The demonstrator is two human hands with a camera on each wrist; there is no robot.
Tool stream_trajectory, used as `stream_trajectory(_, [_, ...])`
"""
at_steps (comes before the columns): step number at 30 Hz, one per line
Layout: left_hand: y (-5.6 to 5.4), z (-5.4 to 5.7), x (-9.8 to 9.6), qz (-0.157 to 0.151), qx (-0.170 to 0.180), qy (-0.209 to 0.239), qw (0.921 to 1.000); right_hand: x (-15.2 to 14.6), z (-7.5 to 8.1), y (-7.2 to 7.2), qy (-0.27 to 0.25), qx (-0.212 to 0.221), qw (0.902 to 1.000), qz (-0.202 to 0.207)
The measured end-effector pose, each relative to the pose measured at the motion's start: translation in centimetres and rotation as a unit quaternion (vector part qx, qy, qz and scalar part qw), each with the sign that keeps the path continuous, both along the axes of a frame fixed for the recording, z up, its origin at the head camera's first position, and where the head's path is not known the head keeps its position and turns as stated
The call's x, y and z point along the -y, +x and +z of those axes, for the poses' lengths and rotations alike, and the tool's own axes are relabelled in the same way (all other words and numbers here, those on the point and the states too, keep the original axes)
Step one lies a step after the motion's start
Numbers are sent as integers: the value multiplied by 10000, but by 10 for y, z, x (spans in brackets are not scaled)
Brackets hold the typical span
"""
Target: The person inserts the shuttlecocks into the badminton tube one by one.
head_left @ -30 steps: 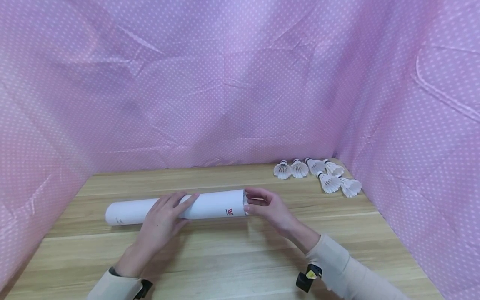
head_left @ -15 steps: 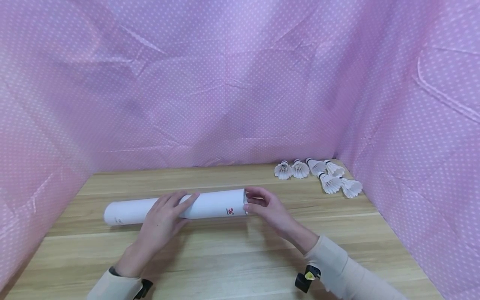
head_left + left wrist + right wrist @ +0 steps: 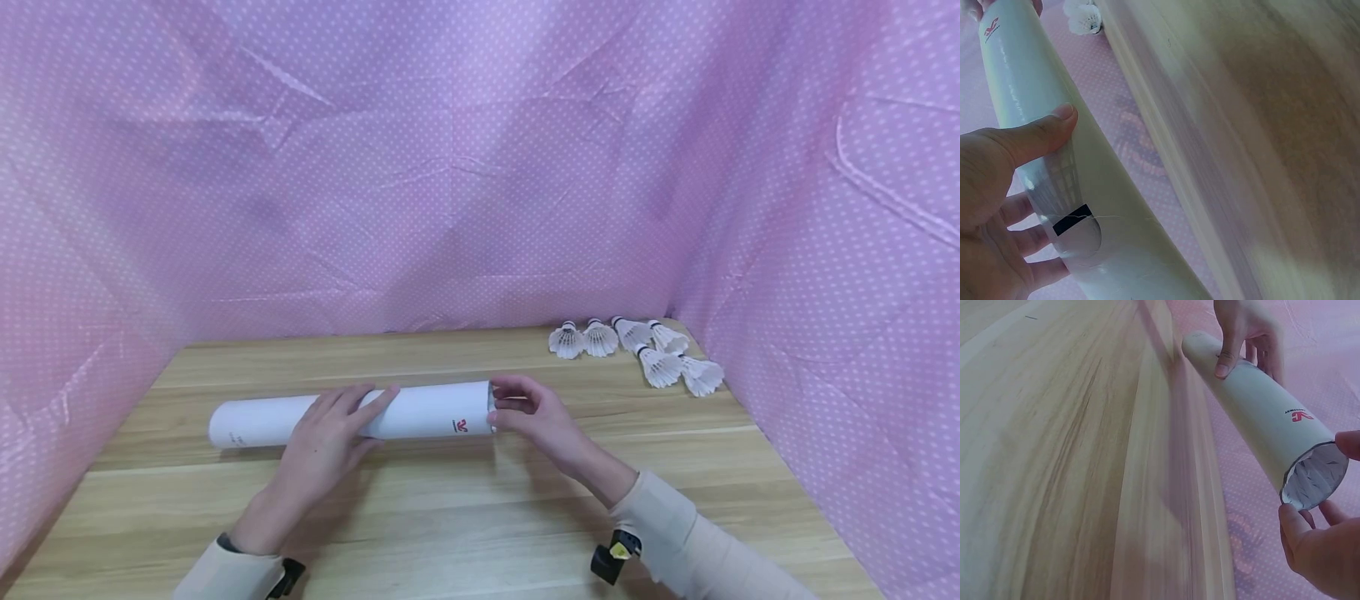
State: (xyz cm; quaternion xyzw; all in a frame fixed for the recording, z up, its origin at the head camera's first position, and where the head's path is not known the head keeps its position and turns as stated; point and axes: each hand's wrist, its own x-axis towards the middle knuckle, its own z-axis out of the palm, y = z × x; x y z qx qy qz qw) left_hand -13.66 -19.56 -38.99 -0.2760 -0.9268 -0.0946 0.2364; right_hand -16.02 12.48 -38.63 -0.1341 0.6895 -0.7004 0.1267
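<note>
A white shuttlecock tube (image 3: pixel 442 408) with a small red logo lies sideways in the head view. My left hand (image 3: pixel 326 446) grips it around the middle, and the left wrist view shows the thumb across a printed shuttlecock picture (image 3: pixel 1069 200). At the tube's right end my right hand (image 3: pixel 543 421) holds the rim. In the right wrist view that hand (image 3: pixel 1329 550) has fingertips on opposite sides of the round mouth. Pale, feather-like shapes (image 3: pixel 1315 475) show inside the opening.
Several white feather shuttlecocks (image 3: pixel 660 367) lie at the back right corner of the wooden table (image 3: pixel 450 517). Pink dotted cloth (image 3: pixel 450 208) hangs behind the table and along both sides. A small black device (image 3: pixel 609 562) hangs at the right wrist.
Both hands keep their places on the tube. The tube has shifted and turned only very slightly.
</note>
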Motion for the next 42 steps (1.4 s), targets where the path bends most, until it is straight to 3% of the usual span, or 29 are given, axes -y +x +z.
stream_trajectory(21, [-2,-1,1,12,113,-133,9998,-10,-7,-2,189,-164,9997,55])
stream_trajectory(34, [-2,-2,3,17,99,-88,9999,-49,-18,-10,611,-431,9960,-484])
stream_trajectory(42, [-2,-1,3,6,76,-64,10000,-83,-23,-12,517,-412,9923,-1043])
